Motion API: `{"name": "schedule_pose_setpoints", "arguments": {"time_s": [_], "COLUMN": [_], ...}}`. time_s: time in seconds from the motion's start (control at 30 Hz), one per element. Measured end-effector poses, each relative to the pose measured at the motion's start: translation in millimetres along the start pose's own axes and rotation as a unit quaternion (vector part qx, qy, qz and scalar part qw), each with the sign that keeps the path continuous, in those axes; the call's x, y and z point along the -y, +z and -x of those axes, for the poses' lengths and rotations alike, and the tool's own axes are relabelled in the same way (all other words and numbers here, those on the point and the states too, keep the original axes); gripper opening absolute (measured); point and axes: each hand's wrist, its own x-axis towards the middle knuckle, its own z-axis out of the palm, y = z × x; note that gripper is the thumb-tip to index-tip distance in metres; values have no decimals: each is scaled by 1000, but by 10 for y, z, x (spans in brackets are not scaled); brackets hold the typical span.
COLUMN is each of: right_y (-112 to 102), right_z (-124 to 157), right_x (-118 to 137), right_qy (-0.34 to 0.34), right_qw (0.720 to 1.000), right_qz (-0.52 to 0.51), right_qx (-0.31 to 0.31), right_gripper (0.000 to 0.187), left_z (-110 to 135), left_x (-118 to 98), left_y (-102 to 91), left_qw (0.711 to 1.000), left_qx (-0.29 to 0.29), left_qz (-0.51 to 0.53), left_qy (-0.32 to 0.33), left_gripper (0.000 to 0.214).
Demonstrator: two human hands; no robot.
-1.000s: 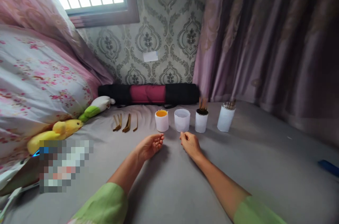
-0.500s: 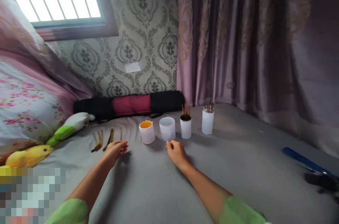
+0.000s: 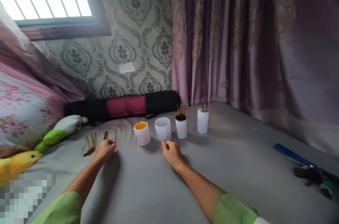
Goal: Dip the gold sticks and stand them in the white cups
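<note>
My left hand is closed low over the grey sheet, among thin brown sticks. A single stick shows right at its fingertips; whether they grip it I cannot tell. Behind the hand is a partly hidden bundle of sticks, and another small bunch lies to its left. My right hand is curled closed on the sheet, just in front of an open white container; what it holds, if anything, is hidden. Left of that container stands a white one with an orange inside.
Two narrower white containers, one dark-topped and one with a silvery rim, hold upright sticks. A black-and-maroon roll lies along the wall. Plush toys are at left, a blue-handled tool at right.
The view has swung slightly right. My left hand has moved a little left, covering more of the stick bundle, with its fingers drawn in tighter. My right hand stays by the white container.
</note>
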Motion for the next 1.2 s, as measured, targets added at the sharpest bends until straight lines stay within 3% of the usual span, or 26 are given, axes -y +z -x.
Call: {"name": "schedule_pose_setpoints", "arguments": {"time_s": [0.7, 0.97, 1.2], "right_y": [-11, -8, -2], "right_z": [13, 9, 11], "right_x": [6, 10, 2], "right_qy": [4, 9, 5], "right_qw": [1000, 1000, 1000], "right_qz": [0, 9, 8], "right_qx": [7, -1, 3], "right_gripper": [35, 34, 35], "left_z": [-163, -273, -275], "left_x": [81, 231, 231], "left_y": [42, 141, 190], "left_qw": [980, 978, 979], "left_qx": [23, 19, 30], "left_qz": [-189, -198, -196], "left_qy": [53, 56, 46], "left_gripper": [22, 23, 20]}}
